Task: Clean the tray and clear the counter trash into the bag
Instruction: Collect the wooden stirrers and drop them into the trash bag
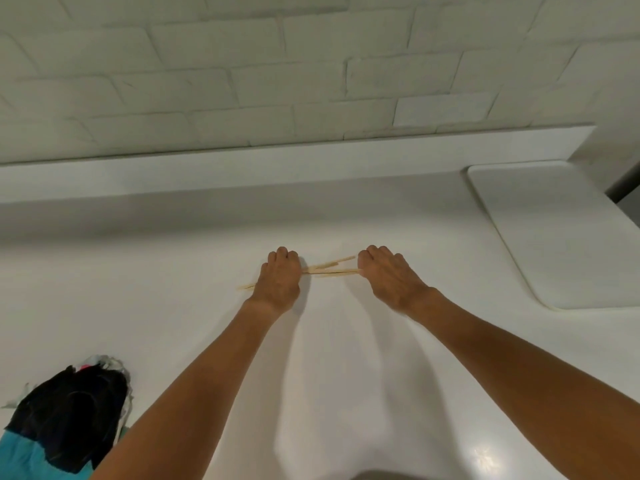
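Note:
Thin wooden sticks, like chopsticks (330,268), lie in a bundle on the white counter (173,289) at its middle. My left hand (281,279) grips their left part with curled fingers; the stick ends poke out to its left. My right hand (389,273) pinches their right ends with curled fingers. A white tray (561,237) rests on the counter at the right, its surface bare. A dark bag (69,410) with teal at its bottom stands at the lower left, with crumpled light scraps at its mouth.
A white raised ledge (242,174) runs along the back of the counter under a white brick wall (277,64). A dark gap (623,185) shows past the tray's far right corner.

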